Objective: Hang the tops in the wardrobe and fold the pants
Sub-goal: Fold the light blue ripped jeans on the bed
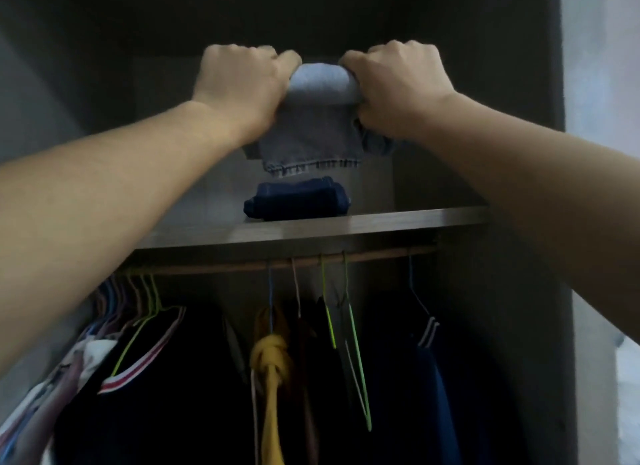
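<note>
Folded light blue jeans (317,125) hang in the air above the wardrobe's upper shelf (346,225). My left hand (242,84) grips their left side and my right hand (398,84) grips their right side, both raised at arm's length. Directly below the jeans, a folded dark blue pair of pants (298,200) lies on the shelf. The jeans' hem hangs a little above that pair, not touching it. Under the shelf a wooden rail (277,264) carries hung tops: a dark top with red and white trim (138,364), a yellow top (272,378) and dark tops on the right.
Several bare wire hangers (349,326), green and pink, hang from the rail in the middle. A patterned white garment (69,378) hangs at the far left. The wardrobe's side panel (519,291) rises on the right, with a bright room beyond it.
</note>
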A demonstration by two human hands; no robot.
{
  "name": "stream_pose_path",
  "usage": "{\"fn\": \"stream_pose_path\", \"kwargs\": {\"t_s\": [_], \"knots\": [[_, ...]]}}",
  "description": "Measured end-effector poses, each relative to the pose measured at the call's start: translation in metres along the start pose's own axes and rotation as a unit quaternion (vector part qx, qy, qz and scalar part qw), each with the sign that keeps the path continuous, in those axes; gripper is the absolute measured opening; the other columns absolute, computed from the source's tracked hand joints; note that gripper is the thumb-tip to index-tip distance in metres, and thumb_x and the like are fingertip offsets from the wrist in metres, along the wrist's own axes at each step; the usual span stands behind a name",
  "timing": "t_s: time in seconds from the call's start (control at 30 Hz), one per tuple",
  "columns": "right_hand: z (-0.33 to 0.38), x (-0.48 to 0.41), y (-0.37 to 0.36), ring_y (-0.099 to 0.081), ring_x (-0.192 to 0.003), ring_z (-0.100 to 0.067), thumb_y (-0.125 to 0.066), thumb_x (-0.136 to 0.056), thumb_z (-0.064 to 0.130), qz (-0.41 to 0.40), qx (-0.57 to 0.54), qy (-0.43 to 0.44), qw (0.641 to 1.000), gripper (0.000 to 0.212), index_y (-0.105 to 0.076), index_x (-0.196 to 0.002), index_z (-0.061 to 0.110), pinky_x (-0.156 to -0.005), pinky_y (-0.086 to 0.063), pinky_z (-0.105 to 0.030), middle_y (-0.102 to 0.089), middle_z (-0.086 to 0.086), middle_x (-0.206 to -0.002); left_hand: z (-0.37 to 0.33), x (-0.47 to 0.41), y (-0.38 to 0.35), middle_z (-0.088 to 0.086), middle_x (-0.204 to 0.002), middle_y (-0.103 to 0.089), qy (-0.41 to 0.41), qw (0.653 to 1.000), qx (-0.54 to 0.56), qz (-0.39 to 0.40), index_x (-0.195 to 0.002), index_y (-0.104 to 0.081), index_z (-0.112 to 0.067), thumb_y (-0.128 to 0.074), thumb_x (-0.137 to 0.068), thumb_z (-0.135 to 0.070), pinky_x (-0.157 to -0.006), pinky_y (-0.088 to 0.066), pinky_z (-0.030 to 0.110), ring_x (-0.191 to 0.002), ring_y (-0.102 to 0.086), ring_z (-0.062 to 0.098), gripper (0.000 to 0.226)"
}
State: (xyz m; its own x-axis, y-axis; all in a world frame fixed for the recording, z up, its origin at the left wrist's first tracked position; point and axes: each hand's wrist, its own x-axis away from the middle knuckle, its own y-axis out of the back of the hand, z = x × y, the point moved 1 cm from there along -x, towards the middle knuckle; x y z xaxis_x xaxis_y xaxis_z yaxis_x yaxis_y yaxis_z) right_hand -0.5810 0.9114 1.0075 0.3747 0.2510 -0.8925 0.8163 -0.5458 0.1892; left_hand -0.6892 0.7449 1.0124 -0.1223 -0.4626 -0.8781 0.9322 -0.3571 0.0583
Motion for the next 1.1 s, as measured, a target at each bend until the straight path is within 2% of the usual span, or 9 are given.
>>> {"fn": "stream_pose_path", "kwargs": {"t_s": [0.13,0.43,0.53,0.67,0.77,0.83,0.9,1.0,1.1], "knots": [[0.009,-0.023,-0.06,-0.062,-0.095,-0.04,-0.058,-0.082,0.027,0.01,-0.025,0.013,1.0,0.04,-0.055,-0.121,0.019,-0.067,-0.035,-0.038,-0.065,-0.014,-0.107,0.01,-0.005,-0.053,0.016,-0.107,-0.065,-0.005,0.999,-0.034,0.026,-0.124,-0.053,-0.015,-0.064,-0.085,-0.025,-0.062,-0.034,0.039,-0.09,-0.063,0.043,0.041],[0.029,-0.086,-0.18,-0.063,-0.089,-0.038,-0.06,-0.084,0.028,0.014,0.006,0.035,0.999,0.034,-0.053,-0.116,0.017,-0.065,-0.037,-0.04,-0.064,-0.014,-0.103,0.037,-0.023,-0.187,0.017,-0.104,-0.064,-0.022,0.996,-0.066,0.049,-0.118,-0.049,-0.011,-0.062,-0.085,-0.017,-0.057,-0.034,0.036,-0.082,-0.066,0.043,0.036],[0.029,-0.114,-0.215,-0.063,-0.087,-0.039,-0.061,-0.086,0.028,0.02,0.041,0.035,0.998,0.036,-0.052,-0.118,0.016,-0.063,-0.038,-0.04,-0.064,-0.015,-0.105,0.043,-0.043,-0.229,0.019,-0.11,-0.061,-0.019,0.996,-0.065,0.058,-0.127,-0.042,-0.009,-0.059,-0.088,-0.013,-0.059,-0.037,0.04,-0.088,-0.065,0.043,0.042],[0.027,-0.129,-0.255,-0.066,-0.081,-0.041,-0.054,-0.094,0.02,0.006,0.103,0.047,0.994,0.037,-0.047,-0.129,0.011,-0.055,-0.041,-0.039,-0.057,-0.019,-0.115,0.037,-0.057,-0.27,0.025,-0.126,-0.051,-0.005,0.995,-0.044,0.093,-0.146,-0.024,-0.005,-0.059,-0.091,-0.016,-0.063,-0.037,0.042,-0.102,-0.059,0.045,0.066],[0.038,-0.114,-0.288,-0.066,-0.091,-0.039,-0.056,-0.093,0.03,0.128,0.108,0.087,0.982,0.044,-0.043,-0.131,0.013,-0.06,-0.039,-0.038,-0.054,-0.015,-0.123,0.022,-0.039,-0.303,0.018,-0.125,-0.055,-0.062,0.98,-0.037,0.186,-0.143,-0.024,-0.01,-0.064,-0.086,-0.032,-0.067,-0.041,0.039,-0.099,-0.061,0.038,0.074],[0.049,-0.101,-0.301,-0.063,-0.099,-0.032,-0.061,-0.09,0.042,0.276,0.083,0.125,0.949,0.053,-0.044,-0.134,0.019,-0.069,-0.04,-0.036,-0.056,-0.009,-0.126,0.009,-0.021,-0.32,0.011,-0.112,-0.06,-0.121,0.948,0.01,0.294,-0.134,-0.034,-0.017,-0.058,-0.088,-0.039,-0.064,-0.039,0.034,-0.087,-0.059,0.029,0.056],[0.053,-0.1,-0.306,-0.058,-0.098,-0.026,-0.061,-0.09,0.044,0.354,0.05,0.143,0.923,0.052,-0.047,-0.134,0.022,-0.074,-0.04,-0.034,-0.058,-0.005,-0.123,0.003,-0.01,-0.329,0.005,-0.095,-0.055,-0.129,0.918,0.069,0.369,-0.128,-0.04,-0.022,-0.053,-0.092,-0.038,-0.062,-0.035,0.031,-0.076,-0.05,0.022,0.042],[0.049,-0.109,-0.301,-0.049,-0.088,-0.019,-0.066,-0.084,0.041,0.338,0.008,0.137,0.931,0.051,-0.049,-0.129,0.024,-0.073,-0.041,-0.036,-0.054,0.0,-0.107,0.007,-0.007,-0.328,0.0,-0.085,-0.048,-0.112,0.926,0.094,0.348,-0.125,-0.04,-0.024,-0.055,-0.091,-0.038,-0.055,-0.032,0.031,-0.067,-0.045,0.019,0.04],[0.049,-0.108,-0.298,-0.05,-0.087,-0.02,-0.067,-0.084,0.038,0.316,0.015,0.141,0.938,0.052,-0.048,-0.129,0.023,-0.071,-0.042,-0.037,-0.057,-0.003,-0.112,0.008,-0.008,-0.32,-0.002,-0.082,-0.047,-0.098,0.929,0.086,0.345,-0.124,-0.041,-0.024,-0.057,-0.09,-0.035,-0.054,-0.033,0.03,-0.064,-0.044,0.016,0.04]]}}
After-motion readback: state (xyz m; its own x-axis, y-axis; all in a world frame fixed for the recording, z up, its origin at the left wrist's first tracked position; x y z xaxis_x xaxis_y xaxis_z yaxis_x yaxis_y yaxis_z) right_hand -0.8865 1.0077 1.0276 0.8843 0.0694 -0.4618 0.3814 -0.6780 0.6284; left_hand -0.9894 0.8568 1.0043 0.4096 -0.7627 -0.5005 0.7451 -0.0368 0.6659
